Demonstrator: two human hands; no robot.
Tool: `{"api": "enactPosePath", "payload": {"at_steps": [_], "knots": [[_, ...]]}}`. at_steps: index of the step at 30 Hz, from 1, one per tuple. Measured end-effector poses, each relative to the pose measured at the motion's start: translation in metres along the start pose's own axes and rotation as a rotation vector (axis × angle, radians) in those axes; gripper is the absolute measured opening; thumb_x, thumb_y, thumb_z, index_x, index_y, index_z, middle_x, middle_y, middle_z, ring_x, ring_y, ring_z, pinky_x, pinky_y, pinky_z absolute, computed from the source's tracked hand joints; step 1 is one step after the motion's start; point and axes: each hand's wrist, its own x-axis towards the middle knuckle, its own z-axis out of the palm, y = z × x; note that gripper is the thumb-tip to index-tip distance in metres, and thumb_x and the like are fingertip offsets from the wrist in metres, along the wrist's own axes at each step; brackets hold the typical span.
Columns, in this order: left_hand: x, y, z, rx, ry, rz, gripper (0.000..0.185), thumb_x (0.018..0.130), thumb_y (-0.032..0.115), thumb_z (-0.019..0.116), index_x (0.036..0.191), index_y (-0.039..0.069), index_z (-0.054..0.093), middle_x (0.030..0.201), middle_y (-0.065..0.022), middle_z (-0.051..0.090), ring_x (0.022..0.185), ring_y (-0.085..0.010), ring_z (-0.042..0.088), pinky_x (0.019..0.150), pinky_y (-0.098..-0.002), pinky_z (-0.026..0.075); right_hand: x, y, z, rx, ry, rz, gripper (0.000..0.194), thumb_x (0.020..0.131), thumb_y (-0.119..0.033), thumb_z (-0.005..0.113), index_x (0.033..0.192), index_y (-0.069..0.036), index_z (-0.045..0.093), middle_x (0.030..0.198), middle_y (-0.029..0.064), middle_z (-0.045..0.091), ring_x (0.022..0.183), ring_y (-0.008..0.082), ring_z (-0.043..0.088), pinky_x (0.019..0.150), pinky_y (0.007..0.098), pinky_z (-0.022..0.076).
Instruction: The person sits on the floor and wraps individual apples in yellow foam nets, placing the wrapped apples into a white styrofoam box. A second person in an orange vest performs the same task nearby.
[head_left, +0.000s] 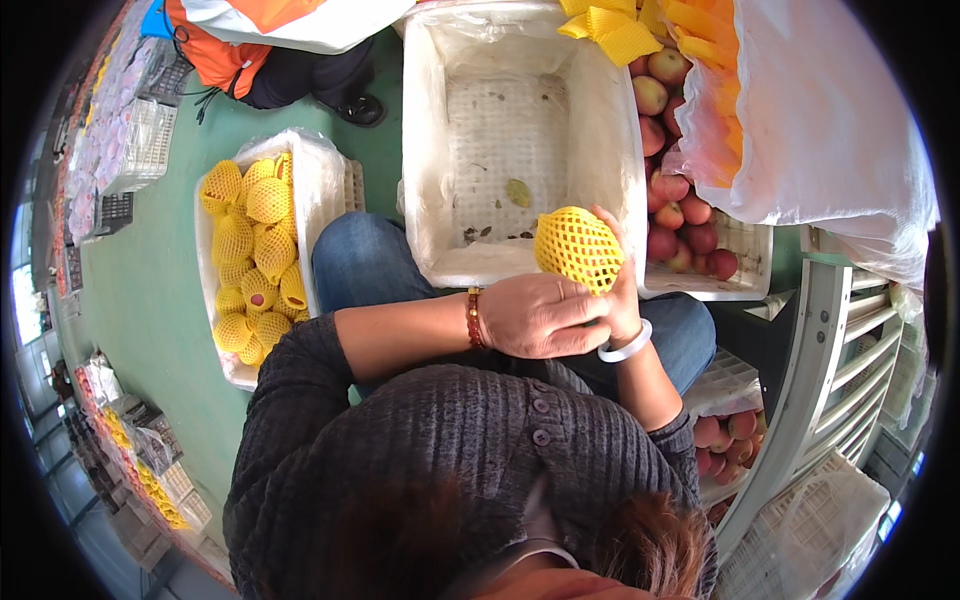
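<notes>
An apple in a yellow foam net sleeve (579, 249) is held upright between my two hands, with red skin showing through the mesh. My right hand (622, 300), with a white bangle at the wrist, wraps the sleeve's right side. Across the lower end of the sleeve lies my left hand (541, 315), wearing a ring and a beaded bracelet, its fingers curled against the right hand. Its fingertips are partly hidden. Just beyond the hands stands a white plastic-lined crate (525, 271) with a few dry leaves (517, 193) on its floor.
To the left, a lined crate (298, 217) holds several net-sleeved apples (259, 247). Bare apples (667, 217) fill part of a right-hand crate, beneath yellow sleeves (615, 34) and a large white bag (832, 112). A metal frame (806, 375) stands at right. Another person's shoe (361, 110) shows ahead.
</notes>
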Motion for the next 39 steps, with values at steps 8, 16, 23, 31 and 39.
{"api": "enactPosePath", "payload": {"at_steps": [8,16,23,31,39], "knots": [[-0.023,-0.016,-0.057,0.175,-0.033,-0.469,0.066,0.065,0.029,0.083,0.121,0.011,0.056,0.123,-0.0124,0.049,0.113,-0.0321,0.052,0.097,-0.0420,0.045,0.010,-0.009,-0.003,0.535,-0.391,0.523,0.083,0.090,-0.027,0.059,0.153,-0.013,0.008,0.152,0.0098,0.025,0.137,0.0255,0.033,0.111,0.0435,0.0322],[-0.179,0.009,-0.177,1.071,0.236,-1.178,0.067,0.068,0.026,0.084,0.126,0.011,0.054,0.125,-0.0137,0.049,0.115,-0.0349,0.048,0.099,-0.0437,0.041,0.126,-0.053,-0.096,-0.557,0.205,-0.177,0.027,0.098,-0.012,0.049,0.117,0.006,0.058,0.116,0.0168,0.063,0.109,0.0240,0.061,0.094,0.0315,0.0482],[-0.347,0.056,-0.211,1.176,0.219,-1.592,0.068,0.081,0.015,0.071,0.141,0.017,0.041,0.143,-0.0224,0.035,0.129,-0.0410,0.037,0.107,-0.0457,0.035,0.249,-0.050,-0.113,-1.848,0.121,-0.367,0.029,0.085,-0.023,0.062,0.114,-0.026,0.068,0.148,0.0198,0.032,0.124,0.0403,0.046,0.100,0.0445,0.0433],[-0.328,0.050,-0.215,1.326,0.538,-1.384,0.054,0.086,0.013,0.057,0.139,0.009,0.044,0.143,-0.0232,0.037,0.128,-0.0409,0.040,0.107,-0.0482,0.033,0.287,-0.032,-0.111,-1.813,0.312,-0.397,0.035,0.093,-0.022,0.051,0.120,-0.001,0.058,0.142,0.0197,0.041,0.128,0.0345,0.042,0.105,0.0480,0.0365],[-0.114,-0.041,-0.148,0.282,0.721,-0.809,0.041,0.084,-0.004,0.056,0.125,0.000,0.053,0.131,-0.0167,0.052,0.124,-0.0302,0.049,0.104,-0.0382,0.038,0.138,-0.081,-0.060,-1.129,0.396,-0.752,0.029,0.075,0.002,0.073,0.101,-0.002,0.062,0.097,0.0110,0.067,0.096,0.0230,0.065,0.085,0.0296,0.0514]]}}
